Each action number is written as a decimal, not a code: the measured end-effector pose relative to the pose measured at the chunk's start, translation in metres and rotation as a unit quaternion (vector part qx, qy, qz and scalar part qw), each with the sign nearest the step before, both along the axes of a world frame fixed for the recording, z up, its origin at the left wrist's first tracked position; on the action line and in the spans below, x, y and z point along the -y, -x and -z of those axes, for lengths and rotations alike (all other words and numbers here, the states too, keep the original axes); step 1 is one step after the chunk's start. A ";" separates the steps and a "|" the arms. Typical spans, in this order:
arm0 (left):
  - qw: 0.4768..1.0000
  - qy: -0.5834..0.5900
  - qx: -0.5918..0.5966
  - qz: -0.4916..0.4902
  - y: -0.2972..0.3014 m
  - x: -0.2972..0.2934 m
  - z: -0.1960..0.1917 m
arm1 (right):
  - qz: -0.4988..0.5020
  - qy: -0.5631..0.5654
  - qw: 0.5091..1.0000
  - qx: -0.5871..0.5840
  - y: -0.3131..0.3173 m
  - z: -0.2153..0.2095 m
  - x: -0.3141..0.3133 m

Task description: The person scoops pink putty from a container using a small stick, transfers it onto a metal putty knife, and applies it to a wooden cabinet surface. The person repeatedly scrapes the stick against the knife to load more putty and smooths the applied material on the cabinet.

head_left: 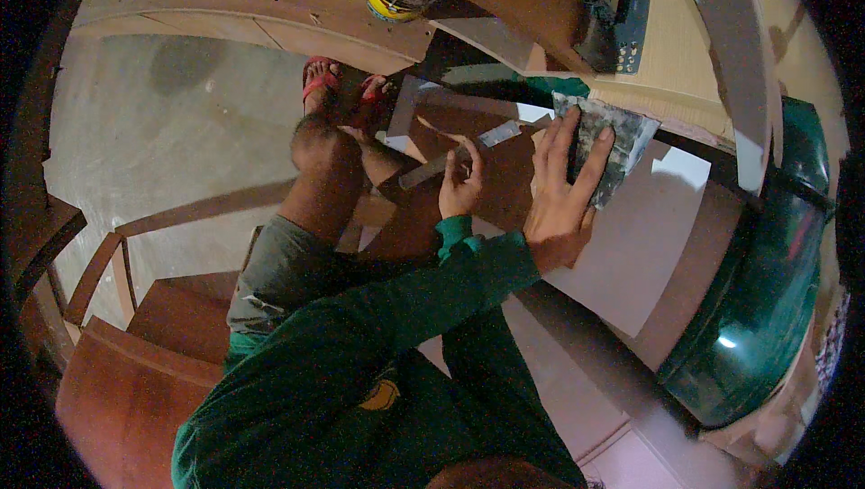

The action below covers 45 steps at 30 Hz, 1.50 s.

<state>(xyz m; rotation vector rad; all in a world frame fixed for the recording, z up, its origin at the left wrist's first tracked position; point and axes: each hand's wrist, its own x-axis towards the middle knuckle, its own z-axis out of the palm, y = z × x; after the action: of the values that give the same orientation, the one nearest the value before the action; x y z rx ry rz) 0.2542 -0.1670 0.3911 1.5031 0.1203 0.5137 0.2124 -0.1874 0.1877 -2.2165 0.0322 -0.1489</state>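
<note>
My forearms cross, so my left hand [568, 187] is to the right of the other. Its fingers spread over a flat plate [617, 160], mottled dark and grey with smears, which it appears to hold near the lower left edge. My right hand [460, 184] is closed round a narrow flat tool, perhaps a scraper [501, 134]. One end of the tool points toward the plate, apart from it. Its other end sticks out to the left of my fingers. Part of the tool is hidden by my hand.
A white panel [622, 264] and brown boards lie below my hands. A shiny green curved piece [752, 309] is on the right. A yellow-banded can [394, 2] stands on the far ledge. At the upper right is a dark electronic panel [631, 20]. Wooden framing [95, 277] is at left.
</note>
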 end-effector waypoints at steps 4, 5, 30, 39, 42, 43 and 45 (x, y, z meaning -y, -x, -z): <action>1.000 -0.002 -0.006 -0.006 -0.002 0.001 -0.003 | 0.015 -0.073 0.997 -0.016 0.000 -0.010 -0.004; 1.000 -0.001 -0.011 -0.005 -0.003 0.000 -0.004 | 0.012 -0.077 0.997 -0.016 -0.003 -0.010 -0.003; 0.993 -0.075 0.032 0.088 -0.010 -0.082 0.012 | -0.002 -0.025 0.999 0.024 -0.008 0.012 0.015; 0.985 -0.096 0.014 0.144 0.012 -0.081 0.015 | 0.024 -0.034 0.999 0.018 0.003 0.009 0.020; 0.990 -0.048 0.023 0.130 0.005 -0.087 0.012 | 0.027 -0.033 0.999 0.016 0.004 0.008 0.022; 0.990 -0.055 0.009 0.129 0.003 -0.086 0.011 | 0.026 -0.032 0.999 0.017 0.004 0.008 0.022; 0.991 -0.064 -0.002 0.118 -0.003 -0.086 0.011 | 0.013 -0.034 0.999 0.015 0.000 0.010 0.021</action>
<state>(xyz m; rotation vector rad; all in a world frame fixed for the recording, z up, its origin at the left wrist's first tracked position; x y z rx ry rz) 0.2567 -0.0811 0.3806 1.6189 -0.0897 0.3325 0.2122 -0.2082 0.1780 -2.1468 0.0487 -0.1918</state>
